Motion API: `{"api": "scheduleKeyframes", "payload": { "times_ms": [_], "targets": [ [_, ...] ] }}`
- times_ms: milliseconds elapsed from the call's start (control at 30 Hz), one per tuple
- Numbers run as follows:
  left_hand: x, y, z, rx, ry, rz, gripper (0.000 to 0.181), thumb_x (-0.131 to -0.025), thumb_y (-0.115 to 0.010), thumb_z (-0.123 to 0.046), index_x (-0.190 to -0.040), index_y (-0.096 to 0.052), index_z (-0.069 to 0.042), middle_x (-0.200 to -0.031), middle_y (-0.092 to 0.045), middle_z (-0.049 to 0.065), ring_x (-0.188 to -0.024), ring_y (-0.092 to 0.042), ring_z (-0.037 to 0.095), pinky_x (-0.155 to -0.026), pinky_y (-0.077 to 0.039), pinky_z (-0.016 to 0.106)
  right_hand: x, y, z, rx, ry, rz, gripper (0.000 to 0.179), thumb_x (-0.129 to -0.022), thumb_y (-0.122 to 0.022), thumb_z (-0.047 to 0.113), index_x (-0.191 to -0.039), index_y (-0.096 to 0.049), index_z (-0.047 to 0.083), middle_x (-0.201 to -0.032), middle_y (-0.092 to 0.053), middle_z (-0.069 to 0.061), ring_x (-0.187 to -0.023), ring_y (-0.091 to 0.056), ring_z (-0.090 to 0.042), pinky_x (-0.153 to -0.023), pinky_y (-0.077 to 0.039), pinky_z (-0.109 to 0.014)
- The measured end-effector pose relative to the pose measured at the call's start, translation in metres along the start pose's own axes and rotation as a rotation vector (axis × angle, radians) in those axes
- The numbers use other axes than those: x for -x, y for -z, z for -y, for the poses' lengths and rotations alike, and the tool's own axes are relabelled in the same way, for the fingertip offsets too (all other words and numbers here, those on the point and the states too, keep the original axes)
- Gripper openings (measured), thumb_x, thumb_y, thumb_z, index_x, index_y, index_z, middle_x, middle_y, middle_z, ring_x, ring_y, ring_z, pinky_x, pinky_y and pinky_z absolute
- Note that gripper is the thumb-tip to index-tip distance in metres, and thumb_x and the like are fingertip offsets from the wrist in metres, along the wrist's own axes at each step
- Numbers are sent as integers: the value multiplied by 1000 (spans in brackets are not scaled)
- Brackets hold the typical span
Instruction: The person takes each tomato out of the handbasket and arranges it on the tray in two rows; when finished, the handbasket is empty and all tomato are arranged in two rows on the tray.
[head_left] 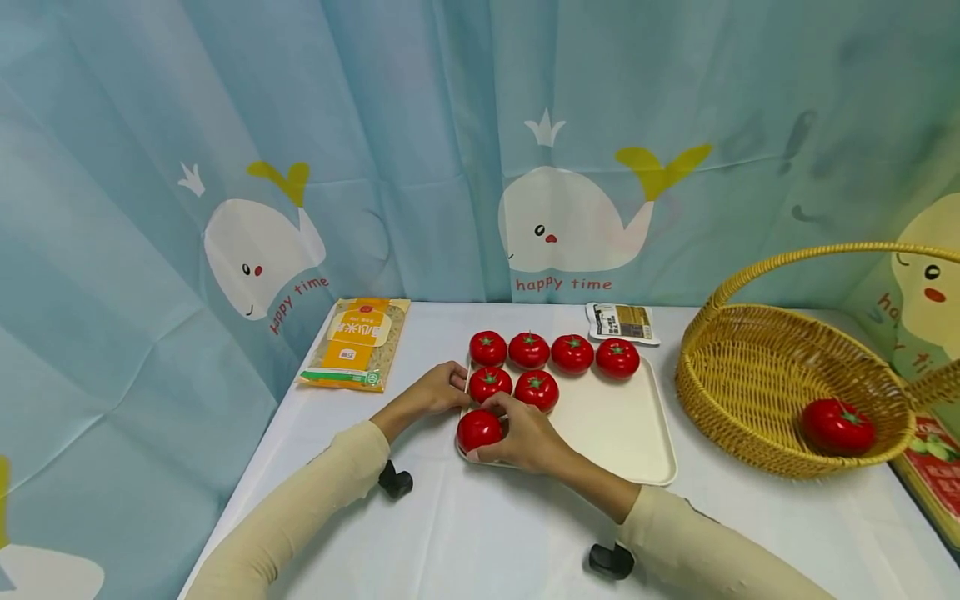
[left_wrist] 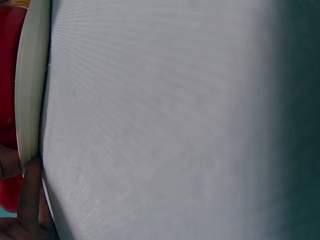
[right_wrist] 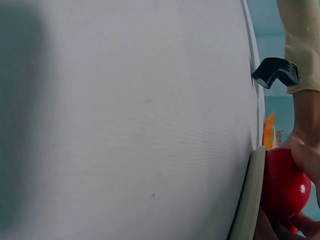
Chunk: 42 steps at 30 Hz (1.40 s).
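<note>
A cream tray (head_left: pixel 611 429) bears several red tomatoes, with a row of them along its far side and two more (head_left: pixel 537 390) in front of that row. At the tray's near left corner my right hand (head_left: pixel 528 437) grips a tomato (head_left: pixel 478 430), thumb and fingers around its sides. The right wrist view shows this tomato (right_wrist: pixel 284 184) just inside the tray's rim (right_wrist: pixel 250 200). My left hand (head_left: pixel 438 389) pinches the left rim; in the left wrist view a thumb lies inside and a finger (left_wrist: pixel 30 192) outside the rim (left_wrist: pixel 32 85).
To the right stands a yellow wicker basket (head_left: pixel 712 417) with one tomato (head_left: pixel 837 425) in it. A bag of grain (head_left: pixel 352 346) lies at the far left. Behind the tray is a small packet (head_left: pixel 622 323). A red printed box (head_left: pixel 937 458) is partly hidden by the basket.
</note>
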<state>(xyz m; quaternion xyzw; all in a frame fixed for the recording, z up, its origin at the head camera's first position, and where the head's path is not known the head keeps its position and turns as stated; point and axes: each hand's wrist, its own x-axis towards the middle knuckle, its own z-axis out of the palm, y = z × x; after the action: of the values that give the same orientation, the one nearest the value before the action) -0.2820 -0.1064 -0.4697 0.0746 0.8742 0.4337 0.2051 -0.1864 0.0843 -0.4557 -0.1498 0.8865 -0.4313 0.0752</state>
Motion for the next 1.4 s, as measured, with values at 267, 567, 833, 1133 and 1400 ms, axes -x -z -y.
{"api": "scheduleKeyframes", "payload": {
  "times_ms": [267,567,833,1133,1400],
  "targets": [
    [0,0,0,-18,-7,-3,47,-80,-73,-4,-124,-56,2,-100,-64,10,-83,-60,15,-72,-55,24,1,0,2,44,30,2,65,-69,-92,27,-124,-62,12,-119,-67,-5,-107,-62,-22,-88,-57,-43],
    [1,0,-2,-21,1,-11,47,-79,-73,-4,-123,-57,1,-99,-63,9,-85,-59,16,-75,-54,24,10,26,-8,-168,164,198,67,-79,-83,29,-138,-57,15,-132,-59,-1,-112,-57,-25,-81,-57,-30],
    [1,-1,-2,-26,1,-22,46,-77,-73,-3,-121,-57,1,-98,-62,8,-86,-57,16,-75,-51,23,16,61,-24,-415,196,292,59,-81,-79,15,-132,-49,11,-131,-55,-13,-124,-50,-35,-87,-59,-38],
    [0,-1,2,-17,10,-21,48,-77,-74,-4,-122,-57,1,-99,-61,8,-86,-57,16,-74,-51,23,28,98,-49,-408,187,246,59,-83,-74,11,-136,-49,10,-133,-54,-15,-119,-53,-33,-90,-57,-36],
    [1,-2,0,-34,17,-23,50,-77,-73,-4,-124,-57,0,-100,-61,8,-88,-57,16,-75,-52,23,33,119,-68,-477,119,197,55,-87,-69,6,-135,-42,7,-124,-56,-14,-106,-61,-31,-77,-61,-44]
  ]
}}
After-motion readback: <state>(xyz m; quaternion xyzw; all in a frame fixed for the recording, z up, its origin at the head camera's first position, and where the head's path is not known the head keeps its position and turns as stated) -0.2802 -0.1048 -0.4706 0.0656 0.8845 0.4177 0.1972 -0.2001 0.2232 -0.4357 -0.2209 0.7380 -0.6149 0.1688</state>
